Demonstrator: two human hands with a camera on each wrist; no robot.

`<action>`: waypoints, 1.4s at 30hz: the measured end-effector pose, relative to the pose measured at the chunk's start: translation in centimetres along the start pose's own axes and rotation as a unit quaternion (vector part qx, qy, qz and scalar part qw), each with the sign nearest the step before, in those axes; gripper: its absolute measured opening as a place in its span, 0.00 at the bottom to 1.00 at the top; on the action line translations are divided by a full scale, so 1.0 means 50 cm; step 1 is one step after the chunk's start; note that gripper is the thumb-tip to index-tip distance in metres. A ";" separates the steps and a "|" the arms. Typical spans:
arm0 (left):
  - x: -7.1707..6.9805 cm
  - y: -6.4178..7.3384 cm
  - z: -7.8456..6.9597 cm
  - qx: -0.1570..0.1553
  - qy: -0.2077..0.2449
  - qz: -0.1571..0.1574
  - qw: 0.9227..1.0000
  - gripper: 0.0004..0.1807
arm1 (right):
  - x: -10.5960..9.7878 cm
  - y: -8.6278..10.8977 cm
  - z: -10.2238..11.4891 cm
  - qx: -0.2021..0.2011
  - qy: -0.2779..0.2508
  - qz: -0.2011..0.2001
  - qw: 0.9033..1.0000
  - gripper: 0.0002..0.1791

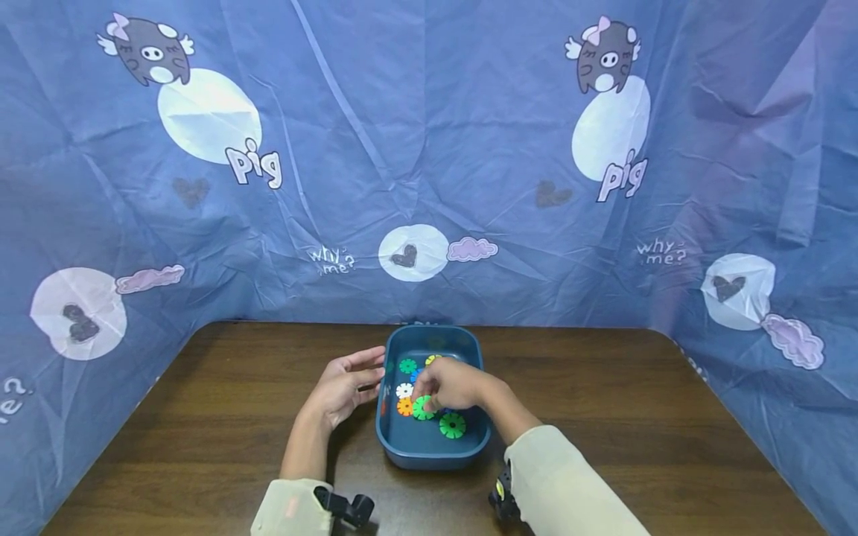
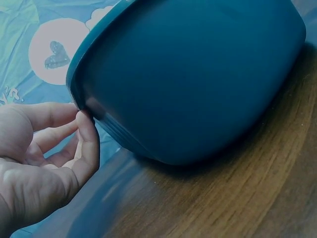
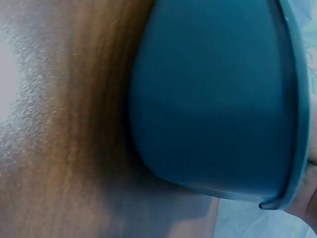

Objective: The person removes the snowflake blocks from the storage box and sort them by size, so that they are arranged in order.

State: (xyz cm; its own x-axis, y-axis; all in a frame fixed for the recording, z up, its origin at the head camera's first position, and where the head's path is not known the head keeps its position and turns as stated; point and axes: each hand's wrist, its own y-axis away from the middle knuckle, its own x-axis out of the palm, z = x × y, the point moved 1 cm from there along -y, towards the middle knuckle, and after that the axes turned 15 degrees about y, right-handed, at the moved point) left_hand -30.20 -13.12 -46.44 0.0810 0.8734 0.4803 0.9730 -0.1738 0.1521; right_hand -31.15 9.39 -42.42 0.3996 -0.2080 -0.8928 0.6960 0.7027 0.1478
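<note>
A dark blue plastic tub [image 1: 436, 454] stands on the table with several notched snowflake discs in it. My right hand [image 1: 456, 383] reaches over its right wall, fingers curled, and pinches a bright green snowflake disc [image 1: 423, 408]. Nearby lie an orange disc [image 1: 404, 406], a white disc [image 1: 404, 390] and a darker green disc [image 1: 452, 425]. In the right wrist view the tub's wall [image 3: 213, 99] hides the fingers. My left hand [image 1: 342, 391] touches the outside of the left wall with fingers extended; its fingertips [image 2: 85, 124] meet the tub just under the rim.
The brown wooden table [image 1: 221, 417] extends to both sides of the tub. Behind it hangs a blue printed cloth [image 1: 429, 134]. A black wrist mount [image 1: 345, 506] is strapped on the left sleeve and another [image 1: 503, 491] on the right.
</note>
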 end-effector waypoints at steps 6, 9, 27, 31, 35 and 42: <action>0.000 0.000 -0.004 -0.001 -0.005 -0.001 1.000 0.28 | -0.020 0.009 0.001 0.014 -0.049 0.009 0.999 0.12; -0.001 0.000 -0.004 -0.002 -0.004 -0.001 1.000 0.28 | -0.029 0.011 0.002 0.016 -0.062 0.005 0.998 0.12; 0.002 0.002 -0.009 -0.001 -0.014 -0.012 1.000 0.27 | -0.084 0.018 -0.009 0.031 -0.133 -0.026 0.990 0.13; 0.003 0.002 -0.008 -0.001 -0.011 -0.012 1.000 0.27 | -0.101 0.025 -0.018 0.038 -0.147 -0.037 0.988 0.13; 0.004 0.003 -0.007 0.000 -0.009 -0.014 1.000 0.27 | -0.118 0.033 -0.029 0.045 -0.156 -0.052 0.985 0.13; -0.001 0.001 -0.001 0.002 -0.012 -0.013 1.000 0.27 | -0.143 0.050 -0.057 0.068 -0.168 -0.103 0.978 0.14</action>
State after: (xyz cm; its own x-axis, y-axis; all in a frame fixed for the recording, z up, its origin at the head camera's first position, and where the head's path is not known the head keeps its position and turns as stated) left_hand -30.16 -13.22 -46.40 0.0613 0.8879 0.4560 0.9755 -0.1499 0.1608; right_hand -34.00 14.57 -36.89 0.4009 -0.5632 -0.7226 0.8456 0.5309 0.0554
